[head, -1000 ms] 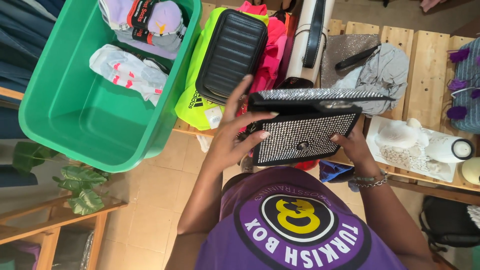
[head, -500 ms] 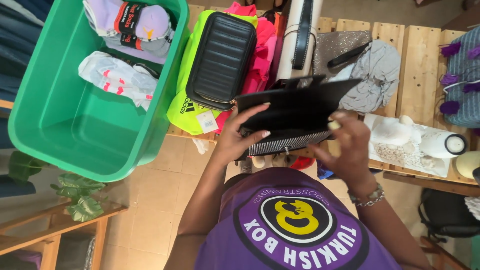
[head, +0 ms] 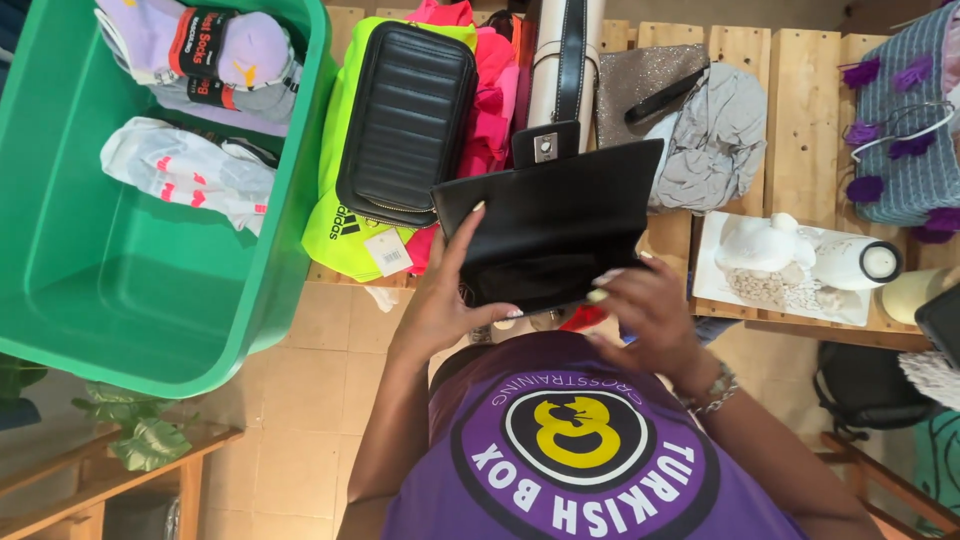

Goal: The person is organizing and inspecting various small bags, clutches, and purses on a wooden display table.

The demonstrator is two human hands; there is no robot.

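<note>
Black, smooth and flat, the leather clutch bag (head: pixel 555 225) sits over the wooden slat table (head: pixel 805 90) edge, at three o'clock from the green plastic tub (head: pixel 110 290). Left hand (head: pixel 445 300) clamps its near-left corner; right hand (head: pixel 645 310) curls under the bottom edge. Better to keep both thumbs firm while turning it. Half a second ago its sparkly underside showed; now only black faces up.

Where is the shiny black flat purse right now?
In the head view, the flat black leather purse is near the middle, held in the left hand and right hand, just right of the quilted black bag.
</note>
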